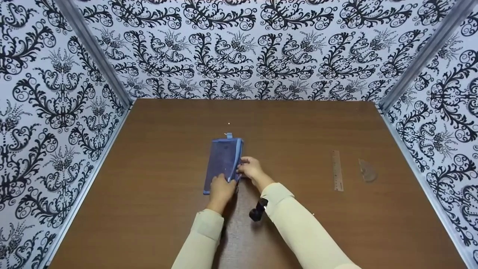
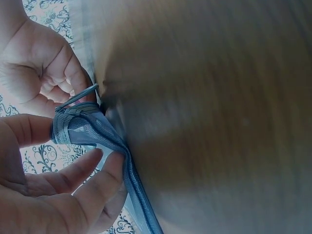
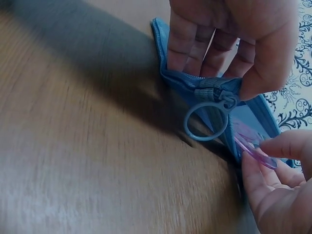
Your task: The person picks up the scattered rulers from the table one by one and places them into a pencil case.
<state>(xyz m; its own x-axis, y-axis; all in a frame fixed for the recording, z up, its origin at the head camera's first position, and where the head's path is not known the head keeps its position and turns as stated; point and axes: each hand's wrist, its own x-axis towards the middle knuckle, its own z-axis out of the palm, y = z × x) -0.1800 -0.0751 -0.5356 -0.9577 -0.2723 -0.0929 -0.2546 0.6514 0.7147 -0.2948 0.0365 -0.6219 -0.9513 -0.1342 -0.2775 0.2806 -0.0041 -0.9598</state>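
A blue mesh zip pouch point(image 1: 223, 158) lies on the brown table, its long zipped side to the right. At the pouch's near end my left hand point(image 1: 222, 189) holds the zip edge between thumb and fingers. A ring-shaped zip pull point(image 3: 208, 138) hangs from that end, and the mouth gapes open beside it. My right hand point(image 1: 252, 170) is at the pouch's right edge. In the right wrist view it pinches a pink see-through plastic piece point(image 3: 261, 158) at the opening. Part of this piece lies within the pouch, so its kind cannot be told.
A clear ruler point(image 1: 337, 171) and a clear protractor point(image 1: 368, 171) lie to the right on the table point(image 1: 157, 157). Patterned walls point(image 1: 239, 48) stand at the back and both sides. A black device point(image 1: 256, 214) sits by the right cuff.
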